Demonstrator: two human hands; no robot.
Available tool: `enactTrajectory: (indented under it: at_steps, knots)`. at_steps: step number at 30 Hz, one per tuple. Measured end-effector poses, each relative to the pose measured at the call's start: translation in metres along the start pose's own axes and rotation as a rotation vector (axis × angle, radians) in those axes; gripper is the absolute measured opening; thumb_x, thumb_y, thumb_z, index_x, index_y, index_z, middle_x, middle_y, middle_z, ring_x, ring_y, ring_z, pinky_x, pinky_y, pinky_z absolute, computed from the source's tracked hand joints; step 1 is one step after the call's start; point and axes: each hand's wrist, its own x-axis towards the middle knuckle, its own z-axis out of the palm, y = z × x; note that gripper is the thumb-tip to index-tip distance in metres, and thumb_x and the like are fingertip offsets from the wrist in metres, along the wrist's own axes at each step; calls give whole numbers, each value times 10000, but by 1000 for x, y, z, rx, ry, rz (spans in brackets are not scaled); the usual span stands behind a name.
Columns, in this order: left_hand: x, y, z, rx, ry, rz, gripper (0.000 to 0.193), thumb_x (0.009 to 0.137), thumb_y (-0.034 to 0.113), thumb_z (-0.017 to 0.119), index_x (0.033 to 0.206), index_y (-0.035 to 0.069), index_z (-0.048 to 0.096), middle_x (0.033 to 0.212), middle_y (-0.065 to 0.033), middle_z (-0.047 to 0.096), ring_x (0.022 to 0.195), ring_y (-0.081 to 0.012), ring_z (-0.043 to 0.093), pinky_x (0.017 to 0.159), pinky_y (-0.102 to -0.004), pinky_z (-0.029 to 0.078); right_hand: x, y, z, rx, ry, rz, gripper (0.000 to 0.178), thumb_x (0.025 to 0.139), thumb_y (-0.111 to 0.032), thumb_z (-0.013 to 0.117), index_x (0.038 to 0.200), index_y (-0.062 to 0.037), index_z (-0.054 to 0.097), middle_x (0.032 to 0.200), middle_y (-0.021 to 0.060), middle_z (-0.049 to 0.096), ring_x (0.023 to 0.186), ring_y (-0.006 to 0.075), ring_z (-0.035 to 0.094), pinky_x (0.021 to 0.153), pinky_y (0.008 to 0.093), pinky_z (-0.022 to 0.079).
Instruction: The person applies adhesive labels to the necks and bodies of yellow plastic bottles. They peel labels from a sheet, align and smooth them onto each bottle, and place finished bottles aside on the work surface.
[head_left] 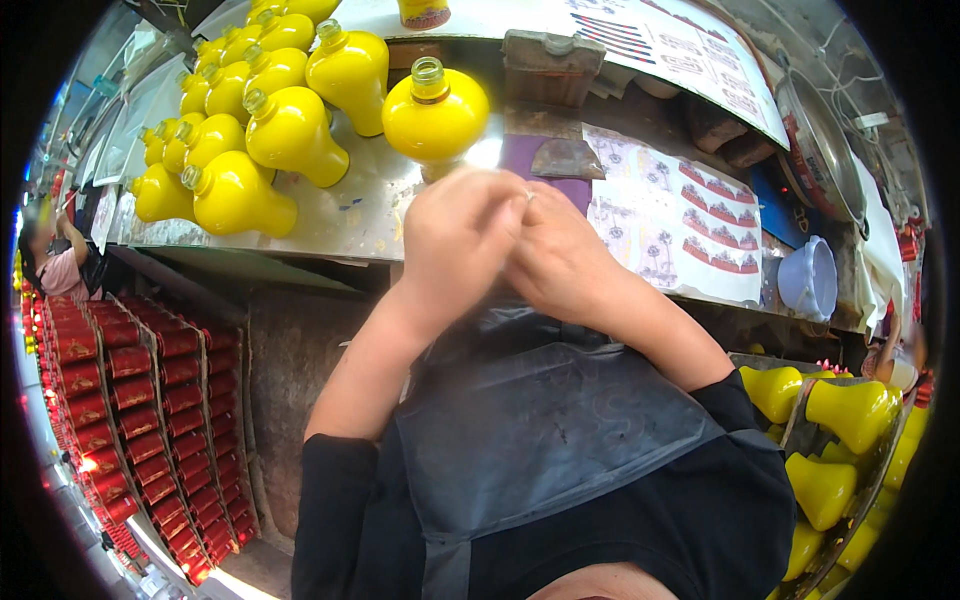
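Observation:
My left hand [452, 240] and my right hand [562, 250] meet at the front edge of the work table. Their fingers are curled and pressed together, and the left one is slightly blurred. A tiny pale bit shows at the fingertips, too small to name. Just beyond the hands a glossy yellow bottle [436, 112] stands upright, its clear glass neck uncapped. Sheets of printed decals [718, 215], with rows of red curved pieces and pale purple figures, lie to the right of my right hand. Next to them is a purple cloth [570, 190] under a dark, flat piece.
Several more yellow bottles [300, 130] crowd the table's left side. A dark block [550, 68] stands at the back, and a light purple bucket [808, 280] at the right. Racks of red bottles [135, 400] rise at left; yellow bottles [850, 415] fill a crate at lower right.

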Motion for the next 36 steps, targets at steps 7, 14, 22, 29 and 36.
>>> enactTrajectory:
  at_steps: [7,14,22,29,36]
  knots:
    - [-5,4,5,93,70,-100,90,880,25,754,915,-13,680,816,-70,677,691,-153,643,647,-271,503,-13,6,-3,783,140,291,895,1054,-632,341,1639,-2,95,1539,207,424,1354,258,495,1089,374,412]
    - [-9,16,13,497,92,187,181,761,62,813,868,37,670,781,-83,657,707,-279,646,648,-373,525,-15,0,-3,725,73,315,1081,956,-819,262,1643,-3,91,1646,195,285,1432,286,417,1154,395,348]
    - [-13,10,11,174,45,187,191,714,24,736,829,75,592,741,-82,596,653,-294,605,586,-399,479,-14,-8,-9,707,64,283,988,1012,-729,323,1638,7,119,1433,175,476,1070,197,547,1012,315,423]
    - [-17,10,15,-136,89,-89,80,926,60,660,893,51,588,816,-42,586,702,-160,567,637,-306,465,0,-12,-6,1440,222,456,783,1082,-608,296,1605,-26,296,1481,108,495,1295,215,509,1092,366,379]
    - [-12,0,9,-521,247,-439,140,1032,92,580,1126,8,641,930,-16,569,742,-81,512,680,-230,432,-5,-4,-13,1642,125,576,754,1080,-597,317,1559,-18,381,1394,95,559,1184,189,561,963,320,429]
